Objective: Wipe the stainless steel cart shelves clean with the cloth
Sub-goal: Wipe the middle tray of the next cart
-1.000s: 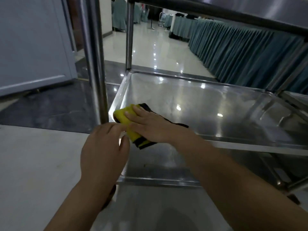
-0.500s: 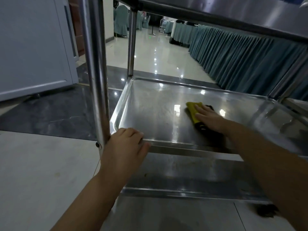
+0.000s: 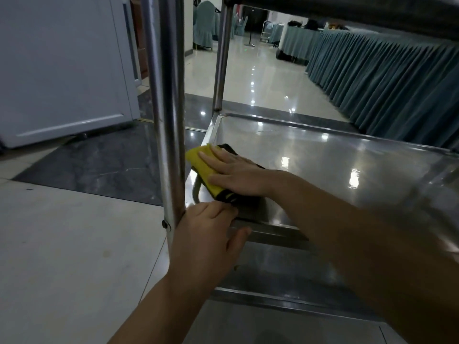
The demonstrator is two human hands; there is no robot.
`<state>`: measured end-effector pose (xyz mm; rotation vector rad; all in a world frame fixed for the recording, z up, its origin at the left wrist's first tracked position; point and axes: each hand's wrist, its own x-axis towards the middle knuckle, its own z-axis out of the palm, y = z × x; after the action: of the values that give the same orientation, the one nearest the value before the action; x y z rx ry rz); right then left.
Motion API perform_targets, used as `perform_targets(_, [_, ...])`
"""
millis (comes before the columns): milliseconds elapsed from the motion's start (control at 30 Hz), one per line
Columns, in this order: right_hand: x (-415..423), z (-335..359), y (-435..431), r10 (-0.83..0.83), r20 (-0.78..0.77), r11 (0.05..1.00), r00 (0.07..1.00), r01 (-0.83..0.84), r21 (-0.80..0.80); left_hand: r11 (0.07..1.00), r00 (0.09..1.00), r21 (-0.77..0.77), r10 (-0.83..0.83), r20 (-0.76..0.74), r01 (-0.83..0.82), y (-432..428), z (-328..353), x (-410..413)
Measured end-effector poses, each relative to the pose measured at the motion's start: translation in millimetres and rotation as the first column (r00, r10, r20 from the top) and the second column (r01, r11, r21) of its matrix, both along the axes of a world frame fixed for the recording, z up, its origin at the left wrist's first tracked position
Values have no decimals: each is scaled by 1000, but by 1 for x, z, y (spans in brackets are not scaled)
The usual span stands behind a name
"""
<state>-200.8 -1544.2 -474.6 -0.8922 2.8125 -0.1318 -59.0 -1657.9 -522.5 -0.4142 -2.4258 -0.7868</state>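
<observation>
The stainless steel cart's middle shelf [image 3: 323, 155] is a shiny tray with a raised rim. A folded yellow and black cloth [image 3: 201, 167] lies flat at the shelf's near left corner. My right hand [image 3: 238, 173] presses flat on the cloth, fingers pointing left. My left hand [image 3: 211, 234] grips the shelf's front rim next to the near upright post [image 3: 166, 108], thumb under the edge. The lower shelf [image 3: 273, 274] shows beneath, partly hidden by my arms.
A second upright post [image 3: 221, 58] stands at the far left corner. The top shelf [image 3: 347, 8] hangs overhead. Tables with teal skirting [image 3: 385, 78] run along the right. A white door panel [image 3: 62, 70] stands at the left over glossy floor.
My right hand slid the cloth from the middle of the shelf back to the near left corner. My left hand kept its hold on the front rim.
</observation>
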Motion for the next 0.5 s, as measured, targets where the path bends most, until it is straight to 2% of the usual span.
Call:
perform_targets(67, [-17, 0, -22, 70, -43, 997, 997, -70, 13, 1000, 1000, 4, 1, -9, -1, 0, 0, -1])
perform_targets(133, [-38, 0, -26, 73, -88, 996, 993, -68, 59, 1000, 1000, 8, -3, -5, 3, -1, 0, -2])
perform_targets(267, [-74, 0, -4, -132, -44, 990, 990, 130, -50, 1000, 999, 2, -21, 46, 21, -2, -1, -2])
perform_targets(500, [-67, -1, 106, -429, -42, 903, 903, 426, -52, 999, 999, 38, -15, 34, 14, -1, -2, -3])
